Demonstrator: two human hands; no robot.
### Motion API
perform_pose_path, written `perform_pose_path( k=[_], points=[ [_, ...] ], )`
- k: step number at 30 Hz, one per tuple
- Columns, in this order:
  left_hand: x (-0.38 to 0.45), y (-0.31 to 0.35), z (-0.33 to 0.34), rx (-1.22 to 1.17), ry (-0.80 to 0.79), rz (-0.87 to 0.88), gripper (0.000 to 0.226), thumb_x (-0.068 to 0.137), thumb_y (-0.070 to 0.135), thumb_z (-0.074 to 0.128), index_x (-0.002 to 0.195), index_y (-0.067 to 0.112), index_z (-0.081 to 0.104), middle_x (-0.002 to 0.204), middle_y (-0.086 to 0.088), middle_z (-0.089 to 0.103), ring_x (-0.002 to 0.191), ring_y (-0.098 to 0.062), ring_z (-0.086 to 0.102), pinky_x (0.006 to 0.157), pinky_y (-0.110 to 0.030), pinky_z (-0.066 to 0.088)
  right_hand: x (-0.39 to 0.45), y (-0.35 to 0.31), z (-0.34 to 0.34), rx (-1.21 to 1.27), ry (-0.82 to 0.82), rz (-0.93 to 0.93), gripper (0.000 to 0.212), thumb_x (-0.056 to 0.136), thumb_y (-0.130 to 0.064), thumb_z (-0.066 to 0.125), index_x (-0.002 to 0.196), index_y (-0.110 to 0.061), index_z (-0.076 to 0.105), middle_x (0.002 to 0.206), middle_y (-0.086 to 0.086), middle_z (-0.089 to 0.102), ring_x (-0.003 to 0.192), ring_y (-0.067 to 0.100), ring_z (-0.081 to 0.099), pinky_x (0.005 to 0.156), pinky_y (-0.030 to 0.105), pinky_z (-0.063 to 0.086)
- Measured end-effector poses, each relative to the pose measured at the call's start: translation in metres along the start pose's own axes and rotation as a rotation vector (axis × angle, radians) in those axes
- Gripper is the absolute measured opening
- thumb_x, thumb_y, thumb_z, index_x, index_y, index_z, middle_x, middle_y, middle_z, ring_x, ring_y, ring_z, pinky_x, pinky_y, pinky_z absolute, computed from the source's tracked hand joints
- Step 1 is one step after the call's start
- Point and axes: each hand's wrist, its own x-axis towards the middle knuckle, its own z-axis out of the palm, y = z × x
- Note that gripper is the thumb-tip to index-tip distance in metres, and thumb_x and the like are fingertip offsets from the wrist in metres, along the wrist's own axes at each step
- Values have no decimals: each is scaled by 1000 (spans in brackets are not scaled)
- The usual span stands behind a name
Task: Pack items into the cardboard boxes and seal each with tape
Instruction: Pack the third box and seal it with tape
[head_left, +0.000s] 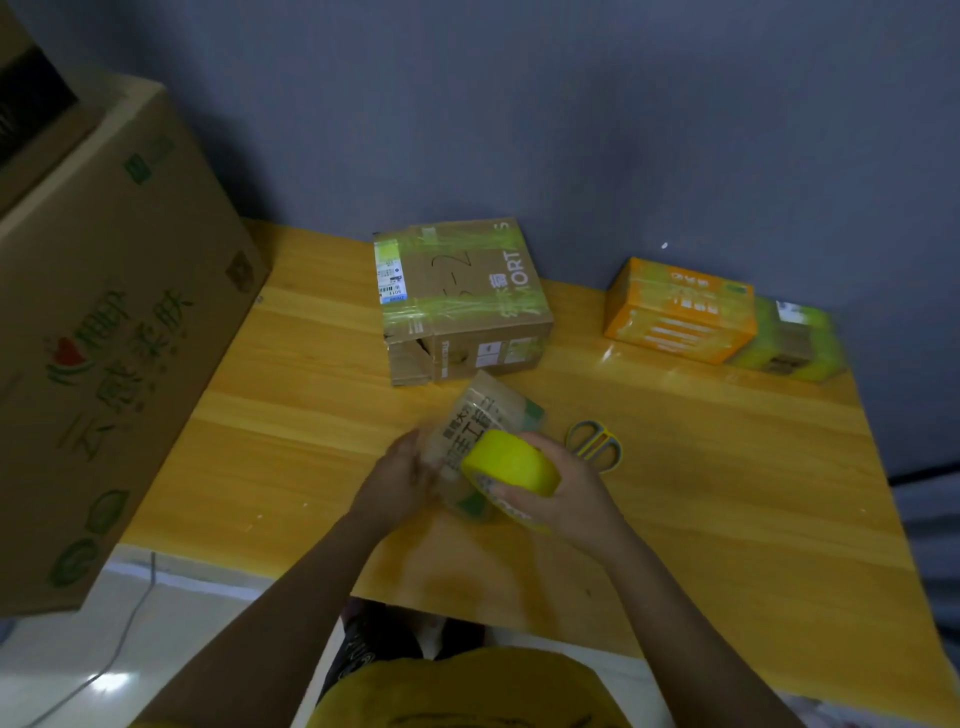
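1. Head view, the only view: a small cardboard box is held above the wooden table, between the two hands, near the table's front edge. Printed characters are seen on its upper face; the picture is blurred around it.

2. Key relation: the box lies directly between the hands, touching the left hand on its left side and partly covered by the yellow tape roll on its right. Its long axis is judged to run away from the body, tilted slightly rightward. Both hands are about equally near it.

3. Left hand: palm is turned toward the box, fingers curved against its side. Whether they are spread or pressed together cannot be told through the blur.

4. Right hand: the tape roll is gripped, fingers curled round its far rim, the thumb hidden. The roll is tilted, its flat side facing the person, its edge against the box's near end.

5. Forearms are brought in from the lower corners and converge over the table's front.

6. Judgement: a strip is likely being laid along the box, so the roll would need to travel along the long axis while the left hand steadies it.

7. Elsewhere: scissors lie just beside the right hand; a taped brown box stands beyond; an orange box rests at the far right; a large carton stands on the left.
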Motion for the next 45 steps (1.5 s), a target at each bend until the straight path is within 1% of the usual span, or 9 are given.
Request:
perform_pose_path(
  k=[6, 12, 20, 23, 26, 28, 31, 37, 45],
  points=[
    [-1, 1, 19, 124, -190, -45, 129, 71, 58, 75, 151, 15, -17, 159, -4, -3, 145, -31, 5, 113, -49, 22, 7, 1, 6, -129, -1, -32, 69, 74, -59, 73, 135, -42, 47, 131, -14, 56, 112, 7, 56, 88, 34, 52],
    [2, 3, 18, 201, -127, -40, 125, 71, 58, 74, 153, 18, -11, 156, -5, 11, 140, -32, 19, 105, -48, 33, 2, -13, 4, -384, 13, -30, 70, 75, -60, 71, 137, -43, 46, 124, -8, 64, 105, 15, 63, 80, 31, 53],
    [5, 7, 13, 246, -194, -48, 126, 72, 60, 72, 151, 18, -17, 158, -5, 5, 142, -32, 18, 107, -49, 31, -6, 37, 2, -757, -270, 395, 68, 86, -60, 58, 144, -31, 39, 101, -2, 65, 85, 17, 63, 60, 27, 46],
    [7, 11, 12, 254, -206, -47, 126, 73, 60, 71, 151, 16, -17, 159, -8, 3, 143, -33, 17, 110, -49, 28, -1, 51, 8, -818, -267, 371, 82, 77, -77, 55, 144, -33, 37, 118, -1, 63, 99, 18, 63, 72, 31, 54],
    [11, 14, 11, 316, -220, -59, 126, 73, 63, 68, 150, 14, -18, 159, -9, -1, 145, -33, 10, 115, -53, 19, 8, 50, 0, -499, -321, 434, 92, 75, -85, 42, 147, -28, 34, 141, -2, 47, 122, 24, 52, 93, 37, 48],
    [12, 18, 12, 356, -209, -74, 126, 73, 64, 68, 150, 14, -19, 159, -8, -7, 147, -30, -1, 117, -53, 7, 21, 56, -11, -339, -160, 381, 75, 87, -76, 35, 133, -18, 51, 135, 4, 53, 121, 28, 53, 96, 39, 45],
    [10, 21, 17, 423, -123, -35, 126, 71, 66, 68, 151, 14, -14, 159, -5, -9, 147, -26, -9, 117, -51, -3, 48, 74, -30, -626, 136, 264, 27, 97, -24, 47, 118, -13, 60, 122, 16, 58, 111, 34, 56, 85, 38, 47],
    [3, 23, 21, 505, -1, 80, 103, 64, 77, 53, 142, 15, 28, 145, -8, 26, 134, -27, 23, 113, -39, 16, 79, 111, -35, -1271, -186, 190, 43, 101, -18, 35, 144, -17, 33, 152, 8, 29, 138, 28, 31, 101, 39, 38],
    [3, 37, 27, 511, -126, -109, 102, 83, 67, 51, 152, 13, -2, 158, -6, -10, 146, -27, -13, 115, -59, -5, 90, 114, -53, -1472, -359, -16, 50, 100, -12, 39, 149, -15, 27, 152, 12, 27, 142, 32, 23, 109, 38, 29]
  ],
)
